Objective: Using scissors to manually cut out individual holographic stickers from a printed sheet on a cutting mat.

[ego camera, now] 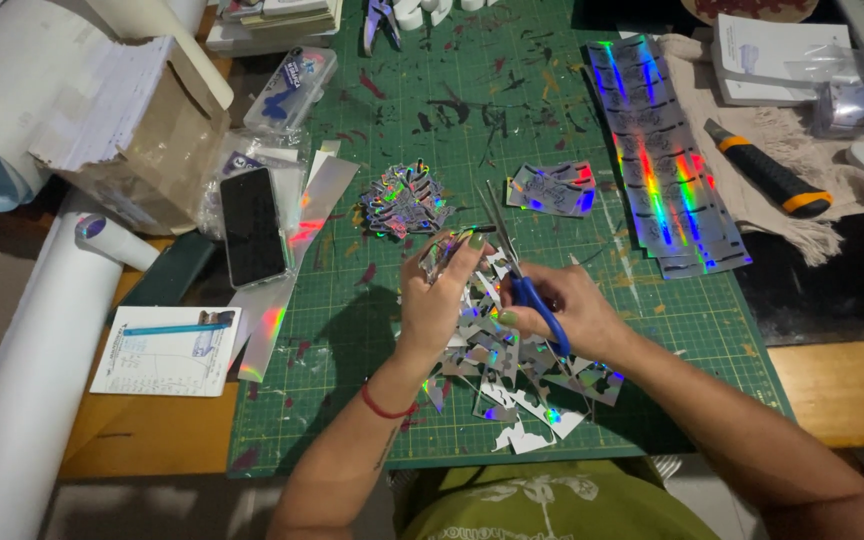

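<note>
Right hand (pixel 567 310) grip holds blue-handled steel scissors (pixel 517 270); left hand (pixel 437 295) grip pinches a glossy holographic sticker piece (pixel 440 252) above jagged foil offcuts (pixel 512 375) on the paint-flecked green cutting mat (pixel 652 330).

A wooden desk (pixel 852 390) is showing warm brown at the right edge and lower left, with a paint-flecked green cutting mat (pixel 412 120) lying across its middle. A beige fringed cloth (pixel 752 190) is covering the far right corner, and a large white paper roll (pixel 27 380) is leaning along the left side beside an open cardboard box (pixel 152 130). Light is falling from above, casting soft shadows toward the near edge.
</note>
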